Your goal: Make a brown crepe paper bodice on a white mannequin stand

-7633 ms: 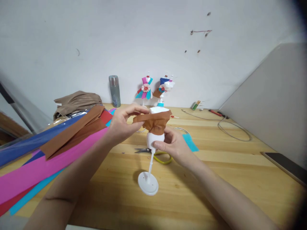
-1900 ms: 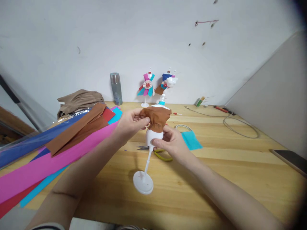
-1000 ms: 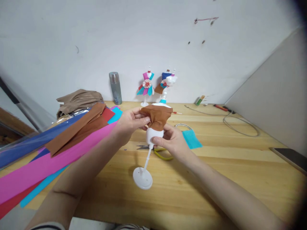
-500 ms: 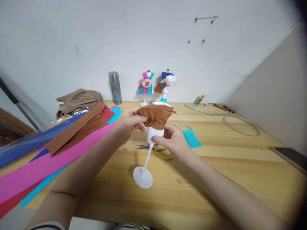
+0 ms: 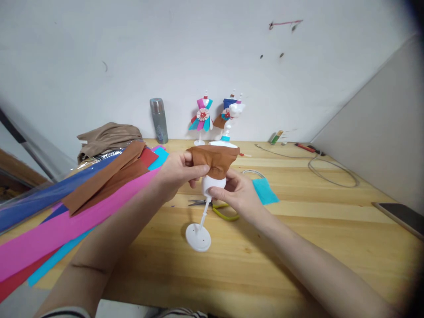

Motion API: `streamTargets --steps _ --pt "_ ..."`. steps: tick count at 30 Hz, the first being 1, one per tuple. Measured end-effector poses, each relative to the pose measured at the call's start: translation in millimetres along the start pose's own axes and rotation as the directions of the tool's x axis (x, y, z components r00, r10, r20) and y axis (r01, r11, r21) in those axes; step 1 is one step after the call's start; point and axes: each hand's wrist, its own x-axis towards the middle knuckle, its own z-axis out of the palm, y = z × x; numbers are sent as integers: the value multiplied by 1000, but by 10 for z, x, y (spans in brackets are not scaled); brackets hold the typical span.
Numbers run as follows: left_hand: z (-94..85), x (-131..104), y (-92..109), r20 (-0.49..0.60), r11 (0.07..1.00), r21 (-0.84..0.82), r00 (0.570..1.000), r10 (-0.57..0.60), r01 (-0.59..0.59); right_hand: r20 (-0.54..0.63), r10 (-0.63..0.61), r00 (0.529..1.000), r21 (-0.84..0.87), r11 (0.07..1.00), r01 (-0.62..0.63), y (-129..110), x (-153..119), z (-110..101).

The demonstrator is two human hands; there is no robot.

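Observation:
A small white dress-form stand (image 5: 213, 184) leans slightly above the wooden table, its round base towards me. Brown cloth (image 5: 220, 157) wraps its upper body, gathered into folds at the waist. My left hand (image 5: 179, 172) pinches the left side of this cloth, thumb in front and fingers behind. The lower white part is held by my right hand (image 5: 240, 192), thumb across the front, other fingers partly hidden behind. A turquoise band (image 5: 225, 138) circles the form's neck, and a red-tipped pin (image 5: 242, 154) sticks out at the cloth's right edge.
Scissors with yellow handles (image 5: 225, 217) lie beneath the stand, beside a turquoise cloth piece (image 5: 265, 191). Coloured cloth strips (image 5: 76, 221) cover the left side. Decorated forms (image 5: 203, 115) and a flask (image 5: 159, 121) stand by the wall. A phone (image 5: 399, 216) lies right.
My left thumb has moved right across the cloth, and the cloth's left edge is spread further left. The stand's base has risen slightly.

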Motion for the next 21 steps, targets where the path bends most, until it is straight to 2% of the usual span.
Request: streamTargets --steps 8,13,21 --pt "18 -27 33 74 998 -18 995 66 -65 39 -16 999 -44 999 18 -6 4 -9" --pt "21 -25 25 81 995 -12 992 101 -101 41 -13 999 -34 999 15 -13 0 -6" --pt "-35 -42 42 14 997 64 999 48 -49 8 10 1000 -69 998 -10 13 -1 -31"
